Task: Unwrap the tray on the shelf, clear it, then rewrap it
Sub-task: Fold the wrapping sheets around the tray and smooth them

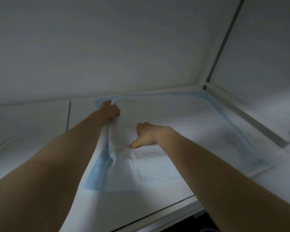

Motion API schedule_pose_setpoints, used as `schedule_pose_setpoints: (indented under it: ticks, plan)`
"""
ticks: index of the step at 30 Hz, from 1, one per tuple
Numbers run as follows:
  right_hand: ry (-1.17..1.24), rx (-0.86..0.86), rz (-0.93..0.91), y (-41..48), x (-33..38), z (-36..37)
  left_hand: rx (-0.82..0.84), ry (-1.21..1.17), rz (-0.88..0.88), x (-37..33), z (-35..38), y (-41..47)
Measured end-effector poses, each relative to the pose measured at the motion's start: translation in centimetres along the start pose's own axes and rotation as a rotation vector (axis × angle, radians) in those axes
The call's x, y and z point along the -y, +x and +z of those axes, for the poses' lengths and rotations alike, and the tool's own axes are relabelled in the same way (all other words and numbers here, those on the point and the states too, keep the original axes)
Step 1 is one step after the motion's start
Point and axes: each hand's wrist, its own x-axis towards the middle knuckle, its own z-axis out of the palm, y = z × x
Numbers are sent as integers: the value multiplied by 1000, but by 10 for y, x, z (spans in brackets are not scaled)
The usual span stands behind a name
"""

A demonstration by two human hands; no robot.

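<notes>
A white wrap sheet with a light-blue border [174, 124] lies spread over the tray on a white shelf; the tray itself is hidden under it. My left hand [110, 110] grips a raised fold of the sheet near its far left corner. My right hand [146, 133] rests on the sheet near the middle, its fingers curled and its thumb pressing down on a crease. Both bare forearms reach in from the bottom of the view.
The white shelf [32, 134] runs off to the left, with a thin dark seam [68, 114] beside the sheet. A white back wall [107, 47] rises behind. A metal frame post [224, 42] and rail [251, 118] close the right side. The shelf's front edge [157, 213] runs along the bottom.
</notes>
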Motion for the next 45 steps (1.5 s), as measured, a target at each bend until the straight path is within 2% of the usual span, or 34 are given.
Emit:
schedule_pose_setpoints:
  ticks: [4, 8, 12, 17, 21, 24, 28, 31, 39, 45]
  plan:
    - [28, -25, 7, 0, 0, 1, -24, -103, -5, 0, -1, -3]
    - [46, -75, -2, -4, 1, 1, -237, 42, 39, 1, -4, -20]
    - [25, -147, 15, -5, 13, -6, -254, 83, -42, 1, -12, -47]
    - [243, -259, -28, -3, 39, -14, -144, -121, -75, 3, -19, -84]
    - [415, -231, -44, -2, 55, -4, -173, -301, -119, 11, -23, -100]
    - [515, -184, -38, 1, 62, 4, -127, -369, -209, 17, -25, -113]
    - [629, -204, 3, 3, 64, 7, 30, -448, -360, 25, -27, -127]
    - [634, -218, 33, 0, 65, 9, 126, -504, -414, 31, -25, -128]
    - [586, -140, 78, -4, 76, 15, 202, -522, -485, 31, -24, -139]
    - [407, -172, 29, -6, 80, 20, 265, -459, -468, 36, -33, -143]
